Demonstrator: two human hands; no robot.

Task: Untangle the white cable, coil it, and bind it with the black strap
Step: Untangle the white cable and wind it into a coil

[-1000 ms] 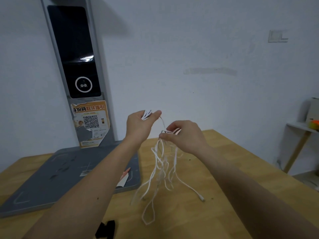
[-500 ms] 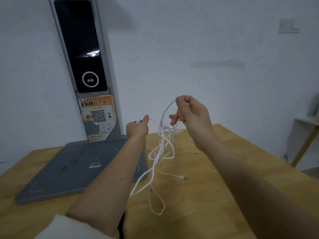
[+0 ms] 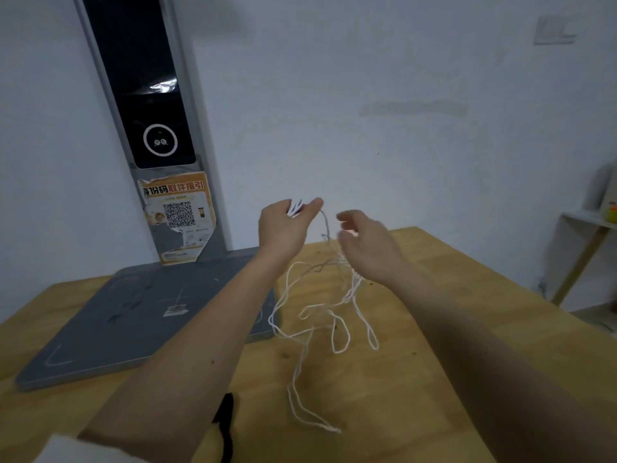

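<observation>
My left hand [image 3: 285,228] is raised above the wooden table [image 3: 417,379] and pinches one end of the white cable [image 3: 310,315], with white loops showing between its fingers. From there the cable hangs in tangled loops down onto the tabletop. My right hand [image 3: 365,245] hovers just right of the hanging strands, fingers loosely spread; whether it touches the cable is unclear through motion blur. The black strap [image 3: 225,422] lies on the table near the front edge, partly hidden under my left forearm.
A grey kiosk base plate [image 3: 117,325] lies on the table's left half, its upright column [image 3: 147,105] with a dark screen and an orange QR poster against the white wall. A small white shelf [image 3: 587,222] stands at the far right.
My right hand has dropped from its raised position and let go of the strand it pulled up. My left hand rose slightly. The cable's loops have spread lower over the table.
</observation>
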